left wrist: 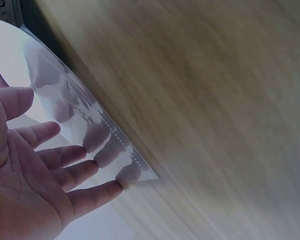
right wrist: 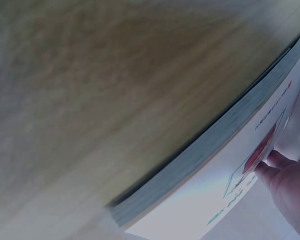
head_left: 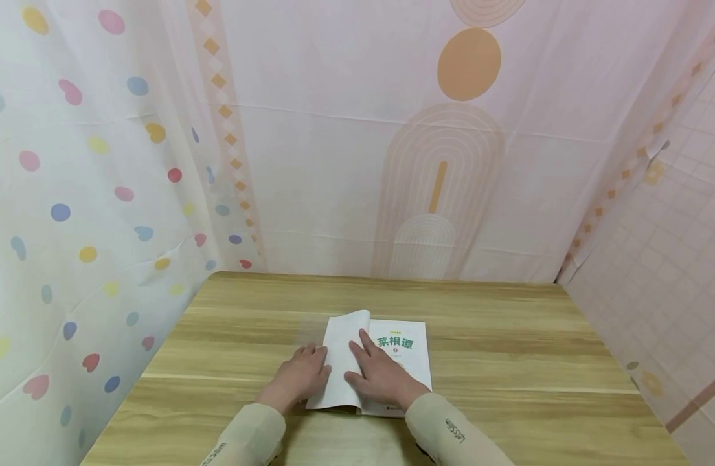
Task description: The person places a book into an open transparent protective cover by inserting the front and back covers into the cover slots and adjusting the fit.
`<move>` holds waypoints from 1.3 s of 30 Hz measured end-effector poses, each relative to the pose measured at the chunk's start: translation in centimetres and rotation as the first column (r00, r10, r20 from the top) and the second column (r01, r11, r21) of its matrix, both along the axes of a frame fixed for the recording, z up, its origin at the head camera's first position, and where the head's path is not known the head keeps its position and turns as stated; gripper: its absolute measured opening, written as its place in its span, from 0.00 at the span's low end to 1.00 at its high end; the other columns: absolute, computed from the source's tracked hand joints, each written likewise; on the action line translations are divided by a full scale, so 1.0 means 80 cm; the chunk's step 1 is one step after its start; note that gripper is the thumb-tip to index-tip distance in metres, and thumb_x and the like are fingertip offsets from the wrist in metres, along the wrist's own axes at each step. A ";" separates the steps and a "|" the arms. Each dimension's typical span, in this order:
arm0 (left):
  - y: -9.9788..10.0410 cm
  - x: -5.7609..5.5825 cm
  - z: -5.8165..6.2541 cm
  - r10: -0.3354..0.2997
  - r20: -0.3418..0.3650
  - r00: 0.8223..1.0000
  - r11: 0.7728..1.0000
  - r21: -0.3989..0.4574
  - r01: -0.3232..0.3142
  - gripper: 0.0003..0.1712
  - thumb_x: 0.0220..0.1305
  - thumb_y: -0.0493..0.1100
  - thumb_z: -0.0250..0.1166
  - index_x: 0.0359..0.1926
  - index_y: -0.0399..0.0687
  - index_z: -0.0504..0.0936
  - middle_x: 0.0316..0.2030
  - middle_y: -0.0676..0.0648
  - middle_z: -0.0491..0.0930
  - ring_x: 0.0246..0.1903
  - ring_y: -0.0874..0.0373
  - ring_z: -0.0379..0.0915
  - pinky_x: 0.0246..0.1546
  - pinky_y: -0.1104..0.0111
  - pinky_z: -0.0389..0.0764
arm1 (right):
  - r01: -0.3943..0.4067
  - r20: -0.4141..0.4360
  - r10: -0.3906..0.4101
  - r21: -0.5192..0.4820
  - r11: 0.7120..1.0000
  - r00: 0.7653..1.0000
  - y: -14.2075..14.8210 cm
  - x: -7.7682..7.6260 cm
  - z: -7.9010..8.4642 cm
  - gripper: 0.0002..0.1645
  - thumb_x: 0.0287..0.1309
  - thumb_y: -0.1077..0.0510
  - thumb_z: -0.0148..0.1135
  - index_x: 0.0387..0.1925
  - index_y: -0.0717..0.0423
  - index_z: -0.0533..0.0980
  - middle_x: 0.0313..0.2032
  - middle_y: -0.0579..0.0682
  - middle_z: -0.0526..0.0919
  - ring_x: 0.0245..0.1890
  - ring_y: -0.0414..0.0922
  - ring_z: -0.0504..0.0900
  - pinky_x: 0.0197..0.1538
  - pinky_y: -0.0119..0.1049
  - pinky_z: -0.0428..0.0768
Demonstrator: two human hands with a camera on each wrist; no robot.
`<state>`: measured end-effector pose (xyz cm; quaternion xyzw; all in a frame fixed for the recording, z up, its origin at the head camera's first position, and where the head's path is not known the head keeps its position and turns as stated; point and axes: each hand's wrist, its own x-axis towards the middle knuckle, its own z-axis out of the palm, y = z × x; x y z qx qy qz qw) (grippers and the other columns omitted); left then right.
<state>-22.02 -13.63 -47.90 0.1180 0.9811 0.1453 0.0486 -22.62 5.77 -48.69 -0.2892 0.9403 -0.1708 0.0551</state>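
Observation:
A thick paperback book [head_left: 414, 331] lies opened at its title page, which bears green characters. Its white turned-over leaf [head_left: 337, 382] curves to the left of the spine. On that leaf's outer edge rests my left hand [head_left: 299, 377], fingers spread and nearly straight. In the left wrist view those fingers touch a glossy, see-through plastic flap [left wrist: 106, 131] along the edge. My right hand [head_left: 383, 377] reaches across the title page, its extended fingers pressing the leaf beside the spine. The right wrist view shows the grey page block [right wrist: 190, 162] and part of the right hand [right wrist: 292, 187].
The book is on a wood-grain table [head_left: 509, 362]. Behind the table hangs a pale patterned curtain [head_left: 322, 162], with a dotted curtain [head_left: 101, 194] on the left and a checked one [head_left: 672, 259] on the right.

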 end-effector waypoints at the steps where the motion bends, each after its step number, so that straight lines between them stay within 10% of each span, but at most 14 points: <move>1: 0.000 0.000 0.000 -0.001 -0.001 1.000 1.000 -0.002 0.001 0.28 0.67 0.46 0.55 0.62 0.32 0.70 0.61 0.27 0.68 0.61 0.33 0.60 0.57 0.38 0.69 | -0.003 -0.007 0.003 0.007 1.000 1.000 0.000 0.000 0.000 0.41 0.69 0.37 0.39 0.72 0.59 0.55 0.74 0.62 0.46 0.70 0.54 0.54 0.68 0.49 0.66; 39: 0.001 0.003 0.000 -0.041 0.010 0.999 0.998 0.041 0.041 0.30 0.65 0.47 0.57 0.63 0.34 0.70 0.66 0.24 0.60 0.63 0.28 0.54 0.52 0.29 0.66 | 0.021 -0.029 -0.015 0.210 0.978 0.999 -0.013 -0.001 -0.013 0.40 0.65 0.37 0.47 0.72 0.50 0.57 0.74 0.53 0.54 0.70 0.54 0.53 0.69 0.55 0.61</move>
